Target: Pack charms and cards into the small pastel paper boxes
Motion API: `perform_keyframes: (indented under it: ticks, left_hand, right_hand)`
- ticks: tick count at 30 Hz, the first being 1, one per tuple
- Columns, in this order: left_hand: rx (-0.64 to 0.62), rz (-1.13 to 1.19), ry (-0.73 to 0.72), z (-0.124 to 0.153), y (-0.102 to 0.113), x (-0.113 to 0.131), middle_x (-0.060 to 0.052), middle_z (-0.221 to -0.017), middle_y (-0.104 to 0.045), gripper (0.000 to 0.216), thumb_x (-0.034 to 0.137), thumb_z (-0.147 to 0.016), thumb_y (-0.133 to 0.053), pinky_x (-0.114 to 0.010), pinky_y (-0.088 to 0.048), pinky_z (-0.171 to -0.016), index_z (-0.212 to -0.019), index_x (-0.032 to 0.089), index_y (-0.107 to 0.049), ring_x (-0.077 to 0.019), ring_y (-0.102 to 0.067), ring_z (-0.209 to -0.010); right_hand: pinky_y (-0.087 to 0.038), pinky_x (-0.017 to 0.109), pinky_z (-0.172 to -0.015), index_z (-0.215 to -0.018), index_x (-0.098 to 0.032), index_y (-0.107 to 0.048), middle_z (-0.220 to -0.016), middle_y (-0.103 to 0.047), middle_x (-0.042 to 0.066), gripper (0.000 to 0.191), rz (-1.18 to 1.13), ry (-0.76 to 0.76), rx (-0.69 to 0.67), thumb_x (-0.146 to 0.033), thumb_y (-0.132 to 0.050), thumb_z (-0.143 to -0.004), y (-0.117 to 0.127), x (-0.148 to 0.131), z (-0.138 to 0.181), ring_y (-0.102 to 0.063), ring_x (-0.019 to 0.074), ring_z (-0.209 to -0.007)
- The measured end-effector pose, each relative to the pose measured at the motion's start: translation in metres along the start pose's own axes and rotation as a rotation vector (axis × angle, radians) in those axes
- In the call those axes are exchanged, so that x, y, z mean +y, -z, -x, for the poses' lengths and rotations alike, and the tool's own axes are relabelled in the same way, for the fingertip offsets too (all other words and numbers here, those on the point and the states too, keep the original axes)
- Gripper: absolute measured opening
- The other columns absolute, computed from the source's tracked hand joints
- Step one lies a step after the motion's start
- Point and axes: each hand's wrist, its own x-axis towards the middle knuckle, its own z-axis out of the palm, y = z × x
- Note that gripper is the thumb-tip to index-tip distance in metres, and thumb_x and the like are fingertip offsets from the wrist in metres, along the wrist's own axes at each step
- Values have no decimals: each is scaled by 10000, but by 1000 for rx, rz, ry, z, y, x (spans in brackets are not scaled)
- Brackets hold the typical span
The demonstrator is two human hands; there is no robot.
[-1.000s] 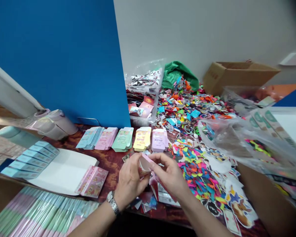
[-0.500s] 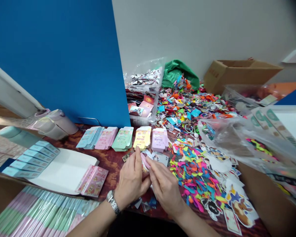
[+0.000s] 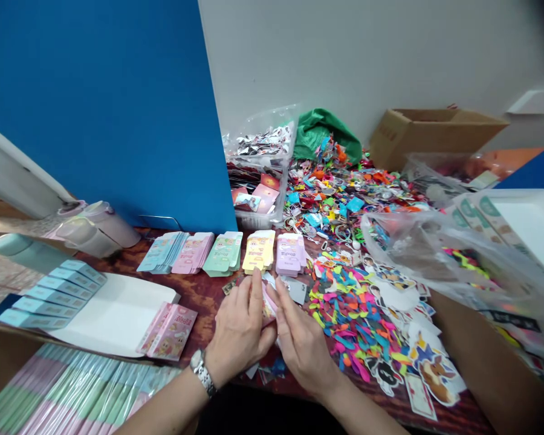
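Note:
Between my two hands is a small pink printed card box (image 3: 268, 307), partly covered by the fingers. My left hand (image 3: 241, 329), with a metal watch at the wrist, is closed around its left side. The fingers of my right hand (image 3: 303, 341) press on its right side and top edge. Just beyond, flat box stacks stand in a row: blue (image 3: 162, 252), pink (image 3: 193, 252), green (image 3: 223, 254), yellow (image 3: 258, 251) and purple (image 3: 290, 254). Some grey and white cards (image 3: 295, 289) lie right behind the fingers.
On the left, a white tray (image 3: 118, 317) holds blue boxes (image 3: 57, 296) and pink boxes (image 3: 172, 332). Colourful small balloons (image 3: 353, 314) and cut-out stickers (image 3: 435, 368) spread to the right. Farther back are trinkets (image 3: 340, 187), a clear bin (image 3: 278, 205) and a cardboard box (image 3: 435, 136).
My right fingers have straightened and lie flatter against the pink box, which shows more of its printed face. The whole view has shifted slightly.

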Motion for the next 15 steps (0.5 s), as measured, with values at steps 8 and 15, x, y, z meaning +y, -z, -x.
perform_keyframes:
  ticks: [8,15]
  left_hand:
    - [-41,38,19,2,-3,-3,-217,-1332,-460,905,231,-824,-485,-427,-509,-862,-1508,100,93,-306,-528,-1087]
    - [-20,-29,-25,0,1,-2,-224,-1331,-473,964,365,-820,-554,-430,-499,-892,-1510,74,52,-331,-512,-1148]
  right_hand:
    - [-523,375,-1011,-1528,-46,-99,-1375,-525,213,676,196,214,107,-116,-445,-951,-20,1,6,-494,257,-1298]
    - [-484,383,-1046,-1536,-160,-158,-1445,-468,146,643,-23,-35,2,-189,-455,-966,-1,6,3,-470,228,-1320]
